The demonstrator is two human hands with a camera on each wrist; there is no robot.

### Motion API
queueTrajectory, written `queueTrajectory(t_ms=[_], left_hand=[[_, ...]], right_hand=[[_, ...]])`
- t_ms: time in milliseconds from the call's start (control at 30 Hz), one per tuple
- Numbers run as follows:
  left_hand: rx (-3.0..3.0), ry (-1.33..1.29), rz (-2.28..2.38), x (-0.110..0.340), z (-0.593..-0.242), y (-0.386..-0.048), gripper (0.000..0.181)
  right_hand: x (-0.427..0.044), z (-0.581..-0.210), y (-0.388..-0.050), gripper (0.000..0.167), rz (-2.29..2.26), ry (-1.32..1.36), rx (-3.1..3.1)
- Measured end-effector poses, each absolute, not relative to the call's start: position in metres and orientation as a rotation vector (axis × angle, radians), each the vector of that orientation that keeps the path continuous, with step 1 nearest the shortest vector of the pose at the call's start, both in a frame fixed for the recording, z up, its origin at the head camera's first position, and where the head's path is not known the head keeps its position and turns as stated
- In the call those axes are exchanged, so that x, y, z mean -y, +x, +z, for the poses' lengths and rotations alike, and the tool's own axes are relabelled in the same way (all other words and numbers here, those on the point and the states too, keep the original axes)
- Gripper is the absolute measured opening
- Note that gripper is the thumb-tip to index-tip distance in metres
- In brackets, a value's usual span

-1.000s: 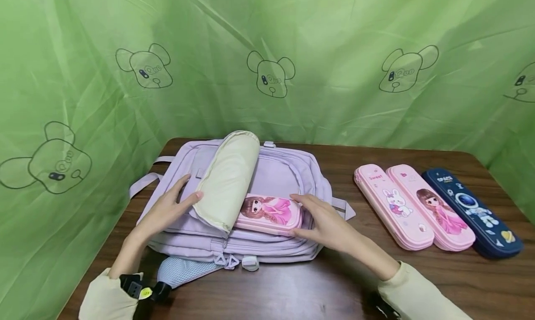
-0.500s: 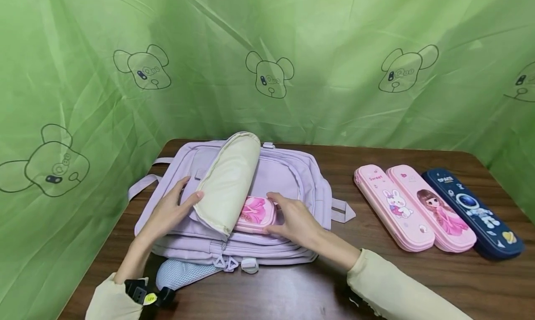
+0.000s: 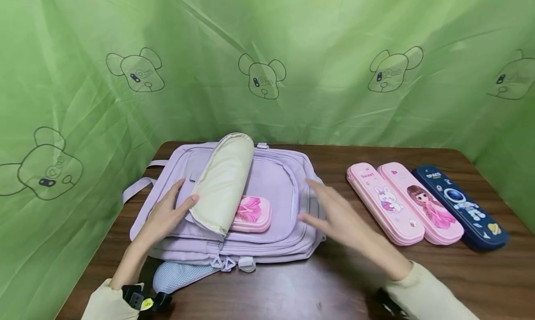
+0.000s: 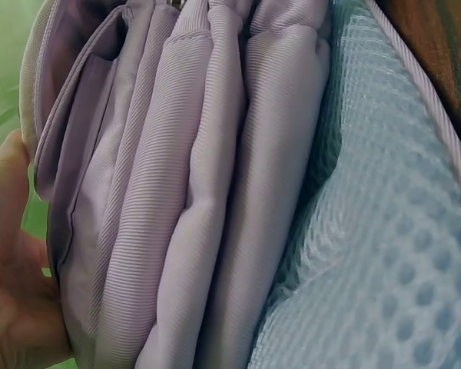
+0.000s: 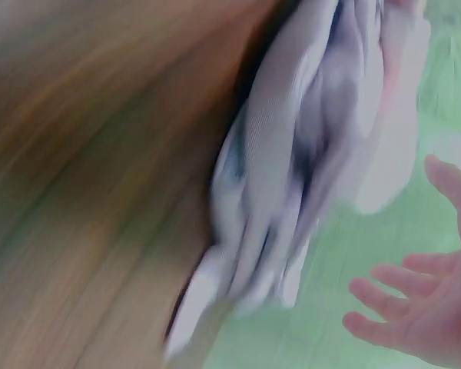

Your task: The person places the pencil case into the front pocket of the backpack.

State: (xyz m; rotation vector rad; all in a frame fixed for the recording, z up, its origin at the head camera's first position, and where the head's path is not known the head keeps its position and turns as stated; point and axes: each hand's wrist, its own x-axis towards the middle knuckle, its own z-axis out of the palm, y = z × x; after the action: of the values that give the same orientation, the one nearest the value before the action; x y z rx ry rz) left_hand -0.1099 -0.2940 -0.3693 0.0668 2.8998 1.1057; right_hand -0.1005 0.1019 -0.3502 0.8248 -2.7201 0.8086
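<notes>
A lilac backpack [image 3: 276,171] lies on the table, its front pocket flap [image 3: 225,185] folded back to show a cream lining. From under the flap's right side sticks out the end of a pink pencil case [image 3: 255,213]; the rest of it is hidden. My left hand [image 3: 165,213] rests at the bag's left part, the thumb touching the flap's edge and the fingers extended. In the left wrist view the thumb [image 4: 11,169] meets the flap's rim. My right hand [image 3: 338,213], blurred, is beside the bag's right edge, fingers spread, holding nothing.
Right of the bag lie a pink rabbit pencil case [image 3: 384,204], a pink doll pencil case [image 3: 422,204] and a navy space pencil case [image 3: 459,208], side by side. A light blue mesh strap [image 3: 179,276] pokes out in front. Green cloth [image 3: 267,120] hangs behind the table.
The pink pencil case has slid left, further under the flap. My right hand has let go of it and moved away to the right. The left hand keeps its place.
</notes>
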Motion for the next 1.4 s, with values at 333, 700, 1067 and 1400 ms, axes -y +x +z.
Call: queueTrajectory(t_ms=[333,700,1067,1400], left_hand=[[-2.904,0.072,1.103,0.295,-0.371,-0.108,0.083],[-2.902,0.085,1.117,0.296,-0.371,-0.109,0.083],[-2.906,0.093,1.111,0.295,-0.371,-0.108,0.082],[-2.913,0.083,1.096,0.296,-0.373,-0.108,0.083]], right_hand=[[-0.214,-0.349,-0.082,0.08,0.671,0.371,2.787],[-0.25,-0.395,-0.071,0.077,0.375,0.373,2.748],[-0.247,-0.398,-0.064,0.086,0.46,0.404,2.79],[-0.247,-0.389,-0.062,0.079,0.568,0.38,2.739]])
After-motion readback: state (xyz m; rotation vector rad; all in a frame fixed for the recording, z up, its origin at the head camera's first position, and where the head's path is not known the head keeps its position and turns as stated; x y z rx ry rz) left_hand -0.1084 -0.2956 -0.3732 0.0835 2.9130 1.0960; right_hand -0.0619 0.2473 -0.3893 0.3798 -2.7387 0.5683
